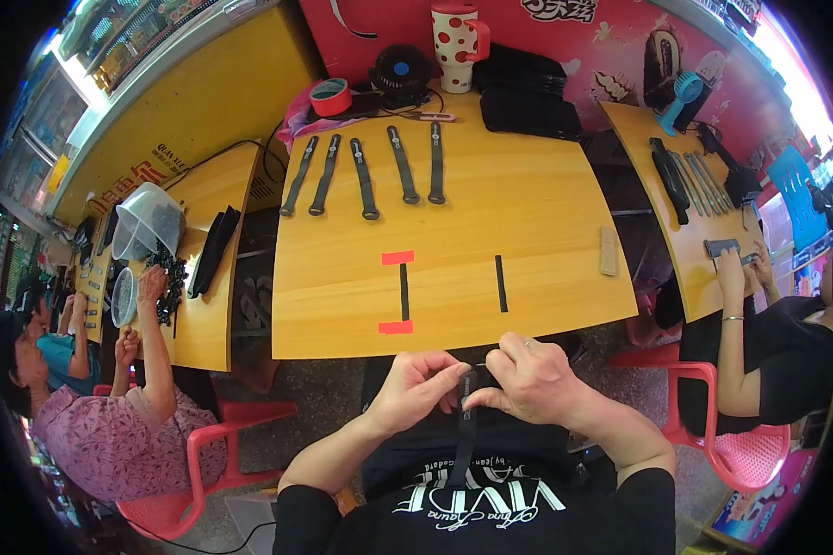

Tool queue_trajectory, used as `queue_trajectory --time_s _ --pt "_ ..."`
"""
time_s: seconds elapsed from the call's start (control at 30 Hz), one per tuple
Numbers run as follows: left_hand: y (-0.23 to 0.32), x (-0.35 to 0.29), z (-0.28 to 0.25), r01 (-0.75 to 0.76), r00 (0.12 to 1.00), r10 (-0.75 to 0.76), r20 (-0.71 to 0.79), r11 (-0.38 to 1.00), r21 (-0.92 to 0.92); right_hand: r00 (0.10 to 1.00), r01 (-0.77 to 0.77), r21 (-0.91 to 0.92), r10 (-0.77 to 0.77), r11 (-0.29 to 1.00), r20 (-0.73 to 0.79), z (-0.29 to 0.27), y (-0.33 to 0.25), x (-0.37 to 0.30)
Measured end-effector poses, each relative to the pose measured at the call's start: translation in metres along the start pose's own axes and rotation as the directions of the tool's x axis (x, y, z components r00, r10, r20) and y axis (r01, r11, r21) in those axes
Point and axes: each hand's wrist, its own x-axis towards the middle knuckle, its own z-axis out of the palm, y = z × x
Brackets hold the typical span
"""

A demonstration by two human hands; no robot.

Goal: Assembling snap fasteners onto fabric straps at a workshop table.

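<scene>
Just past the near table edge, over my lap, a black strap (466,421) with pale printing hangs down from between my hands. My left hand (418,390) pinches its upper end between thumb and fingers. My right hand (529,377), wearing a ring, is closed at the same end, its thumb against the strap; a small thin piece shows at its fingertips, too small to name. On the table before me lie two short black strips, one (404,291) between two red tape pieces (397,258) and another (501,284) to the right. Several finished-looking straps (362,180) lie farther back in a row.
My wooden table (546,213) holds a tape roll (330,96), black fan (400,72), dotted tumbler (455,46), stacked black pouches (528,97) and a beige strip (608,252). People work at side tables, left with a plastic tub (150,222), right with a blue fan (686,90).
</scene>
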Motion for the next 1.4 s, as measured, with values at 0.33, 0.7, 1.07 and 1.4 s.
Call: queue_trajectory --time_s 0.33,0.7,1.07,1.4 --pt "-0.001 0.002 0.003 -0.008 0.998 0.010 0.054 1.000 -0.027 0.992 0.034 -0.027 -0.031 0.999 0.121 -0.007 -0.003 0.004" --pt "-0.009 -0.002 0.008 0.028 0.990 -0.013 0.141 0.994 -0.104 0.967 0.253 -0.131 -0.256 0.959 -0.010 0.000 -0.002 0.003" --pt "0.059 0.055 -0.042 -0.509 0.733 0.377 -0.566 0.856 -0.089 0.809 0.519 -0.108 -0.528 0.848 -0.259 -0.018 -0.043 -0.005" --pt "0.075 0.064 -0.259 -0.408 0.492 0.277 -0.825 0.911 0.063 0.792 0.552 0.068 -0.496 0.831 -0.356 -0.036 -0.051 -0.026"
